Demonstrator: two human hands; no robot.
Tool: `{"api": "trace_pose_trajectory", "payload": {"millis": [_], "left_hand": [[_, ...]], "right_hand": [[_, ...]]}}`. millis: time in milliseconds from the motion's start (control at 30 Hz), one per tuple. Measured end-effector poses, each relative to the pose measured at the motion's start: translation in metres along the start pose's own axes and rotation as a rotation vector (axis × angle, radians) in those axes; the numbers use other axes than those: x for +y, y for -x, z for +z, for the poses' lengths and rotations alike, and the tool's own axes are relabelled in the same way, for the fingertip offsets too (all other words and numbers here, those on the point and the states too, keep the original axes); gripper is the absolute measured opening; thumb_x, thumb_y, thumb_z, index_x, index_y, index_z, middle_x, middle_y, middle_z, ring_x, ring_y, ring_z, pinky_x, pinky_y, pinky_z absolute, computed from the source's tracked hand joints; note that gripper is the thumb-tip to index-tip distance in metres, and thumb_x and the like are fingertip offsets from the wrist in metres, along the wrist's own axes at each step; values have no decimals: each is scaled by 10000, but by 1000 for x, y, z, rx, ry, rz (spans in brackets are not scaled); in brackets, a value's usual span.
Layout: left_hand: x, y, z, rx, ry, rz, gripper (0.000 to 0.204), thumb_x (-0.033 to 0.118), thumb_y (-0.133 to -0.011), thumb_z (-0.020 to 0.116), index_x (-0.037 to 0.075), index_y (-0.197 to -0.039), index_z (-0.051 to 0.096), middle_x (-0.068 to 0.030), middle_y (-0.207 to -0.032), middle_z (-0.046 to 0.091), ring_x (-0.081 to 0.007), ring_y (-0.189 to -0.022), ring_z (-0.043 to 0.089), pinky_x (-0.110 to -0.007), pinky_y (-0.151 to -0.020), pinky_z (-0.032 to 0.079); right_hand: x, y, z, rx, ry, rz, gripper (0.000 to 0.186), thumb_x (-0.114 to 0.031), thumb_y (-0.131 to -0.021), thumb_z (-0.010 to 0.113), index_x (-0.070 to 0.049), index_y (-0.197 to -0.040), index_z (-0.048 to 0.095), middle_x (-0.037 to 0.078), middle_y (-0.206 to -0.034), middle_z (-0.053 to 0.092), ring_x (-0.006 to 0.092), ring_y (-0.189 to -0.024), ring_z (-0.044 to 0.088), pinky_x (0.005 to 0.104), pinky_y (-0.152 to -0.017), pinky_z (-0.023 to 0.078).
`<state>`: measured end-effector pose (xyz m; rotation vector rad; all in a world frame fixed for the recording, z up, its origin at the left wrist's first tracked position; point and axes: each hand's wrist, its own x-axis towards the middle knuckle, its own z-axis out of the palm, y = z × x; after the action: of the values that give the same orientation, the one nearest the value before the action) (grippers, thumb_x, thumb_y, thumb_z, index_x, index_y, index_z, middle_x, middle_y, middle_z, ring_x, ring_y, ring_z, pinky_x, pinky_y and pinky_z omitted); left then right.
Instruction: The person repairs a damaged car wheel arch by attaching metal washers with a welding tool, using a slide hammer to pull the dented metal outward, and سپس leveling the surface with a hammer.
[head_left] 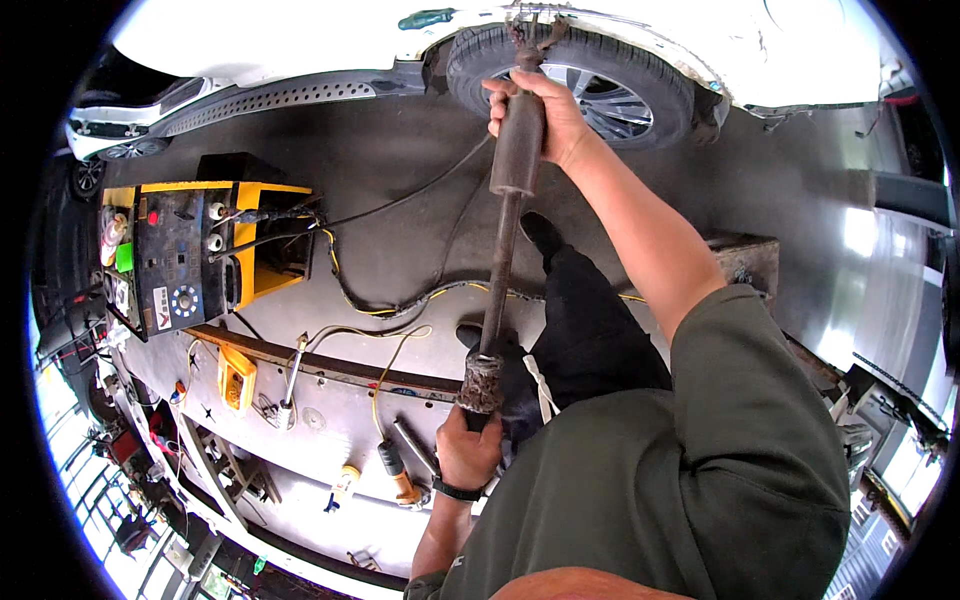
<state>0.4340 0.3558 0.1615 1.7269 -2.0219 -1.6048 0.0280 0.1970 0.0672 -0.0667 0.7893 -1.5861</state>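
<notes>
A long slide hammer (502, 260) runs from near my waist to the white car's wheel arch, slanting slightly right at its far end. My right hand (548, 112) is closed around the far part of its thick metal sliding weight (517, 160). Closer to me, my left hand (468, 452) grips the rear handle, just behind a ragged, dirty wrapped collar (482, 384). At the far end, claw-like hooks (530, 38) meet the white body panel (300, 35) above the tyre (480, 72). Exactly how they catch the panel edge is too small to tell.
A yellow and black machine with a control panel (180, 255) stands at left. Its cables (390, 205) cross the floor near my feet. On a pale bench (310, 480) lie power tools (398, 470) and a yellow case (236, 378). A green-handled tool (426, 19) rests on the car.
</notes>
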Motion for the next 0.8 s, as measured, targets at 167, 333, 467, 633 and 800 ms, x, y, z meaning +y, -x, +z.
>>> {"api": "trace_pose_trajectory", "payload": {"millis": [167, 333, 467, 633, 800], "left_hand": [[-10, -7, -4, -15, 24, -44, 241, 166, -847, 705, -24, -991, 663, -273, -829, 702, -433, -819, 722, -438, -678, 548], [-25, 1, -5, -57, 41, -153, 254, 163, -841, 695, -24, -1010, 668, -245, -832, 716, -375, -800, 739, -425, -698, 555], [-6, -1, -7, -47, -25, -147, 287, 173, -844, 696, -16, -1059, 676, -235, -888, 731, -382, -859, 740, -419, -744, 560], [-22, -13, 5, -51, 35, -49, 273, 154, -860, 690, -3, -1082, 679, -225, -924, 740, -368, -877, 745, -405, -758, 563], [-35, -23, 9, -34, 37, -19, 275, 173, -848, 712, -11, -1050, 683, -229, -878, 735, -377, -826, 743, -410, -715, 562]], "right_hand": [[107, 110, 49, 54, -80, 173, 306, -219, -888, 727, -12, -1096, 640, 108, -861, 644, 227, -787, 656, 408, -764, 558], [129, 127, 49, 54, -155, 216, 160, -140, -874, 708, -56, -995, 648, 74, -875, 632, 236, -798, 655, 444, -776, 554], [121, 115, 47, 0, -161, 218, 343, -188, -884, 730, -21, -1172, 653, 78, -870, 625, 224, -789, 669, 424, -770, 565], [30, 30, 7, 41, 94, 103, 523, -235, -952, 625, 10, -1408, 543, 69, -830, 634, 195, -730, 653, 379, -751, 555], [152, 117, 23, -15, 35, 105, 250, -185, -899, 678, -20, -1077, 619, 121, -803, 659, 248, -757, 665, 443, -734, 552]]}}
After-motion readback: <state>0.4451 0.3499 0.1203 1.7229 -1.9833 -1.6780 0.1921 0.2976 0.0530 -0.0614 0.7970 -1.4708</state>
